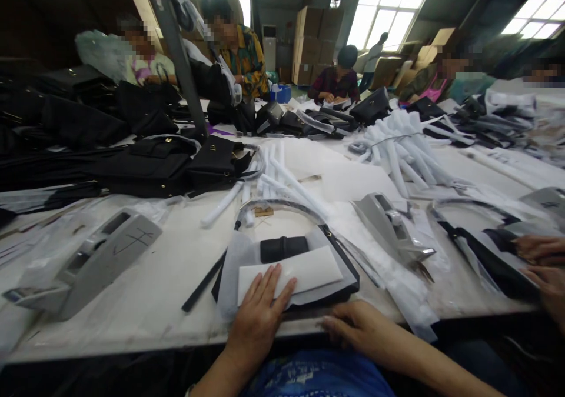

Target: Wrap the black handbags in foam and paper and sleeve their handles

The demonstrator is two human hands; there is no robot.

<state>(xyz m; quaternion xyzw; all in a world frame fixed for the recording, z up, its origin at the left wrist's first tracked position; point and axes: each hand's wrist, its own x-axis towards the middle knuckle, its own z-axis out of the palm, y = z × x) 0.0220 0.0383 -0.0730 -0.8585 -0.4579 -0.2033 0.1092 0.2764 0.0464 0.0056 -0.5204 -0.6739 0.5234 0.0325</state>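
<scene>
A black handbag (pixel 348 264) lies at the table's front, partly covered by thin white wrapping sheet (pixel 229 288). Its handle (pixel 282 203) arches away from me inside clear plastic. On top rests a folded white foam sheet (pixel 309 270), just below a black strap piece (pixel 285 248). My left hand (pixel 260 306) is open, its fingers lying flat on the foam sheet. At the table edge, right of it, my right hand (pixel 353 325) has curled fingers; whatever they may hold is hidden. A loose black strap (pixel 203 282) sticks out left of the bag.
Grey tape dispensers (pixel 101 256) (pixel 392 226) flank the bag. White foam tubes (pixel 397 144) lie behind, and black bags (pixel 141 162) pile up at the left. A co-worker's hands (pixel 545 262) handle another bag at right. A metal post (pixel 176 50) rises beyond; people work opposite.
</scene>
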